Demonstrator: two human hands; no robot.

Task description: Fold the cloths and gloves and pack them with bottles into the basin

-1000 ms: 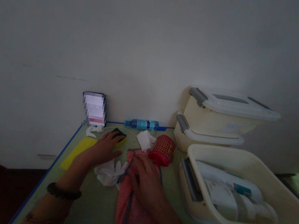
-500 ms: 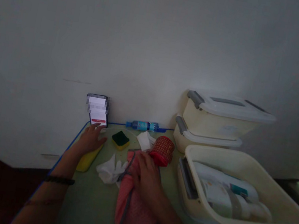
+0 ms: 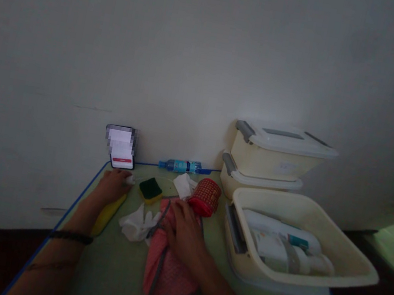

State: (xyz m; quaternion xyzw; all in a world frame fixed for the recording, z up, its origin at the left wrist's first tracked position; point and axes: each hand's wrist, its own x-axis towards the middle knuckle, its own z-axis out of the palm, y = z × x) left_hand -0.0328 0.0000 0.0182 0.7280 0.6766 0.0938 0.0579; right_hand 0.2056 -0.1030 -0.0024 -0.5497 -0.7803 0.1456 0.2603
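Note:
My left hand (image 3: 110,187) is just in front of a phone (image 3: 123,152) propped against the wall. Its fingers are curled round a small white object (image 3: 130,180), whose kind I cannot make out; a thin pale line runs right from it. Partly beneath that wrist is a flat yellow item (image 3: 104,220). My right hand (image 3: 185,232) rests on a folded pink cloth (image 3: 168,280) with grey edging, fingers spread. Crumpled white gloves (image 3: 136,223) lie left of the cloth. A green and yellow sponge (image 3: 151,190) sits between my hands, farther back.
A red woven container (image 3: 206,196) lies tipped beside a white folded tissue (image 3: 183,186). Behind them a blue-labelled bottle (image 3: 181,166) lies along the wall. At right stands an open cream bin (image 3: 348,260) holding white bottles (image 3: 274,250), with lidded boxes (image 3: 267,157) stacked behind.
My left hand has drawn back from the phone's lower edge, its fingers now curled round the small white object. My right hand stays on the pink cloth. The view has shifted slightly.

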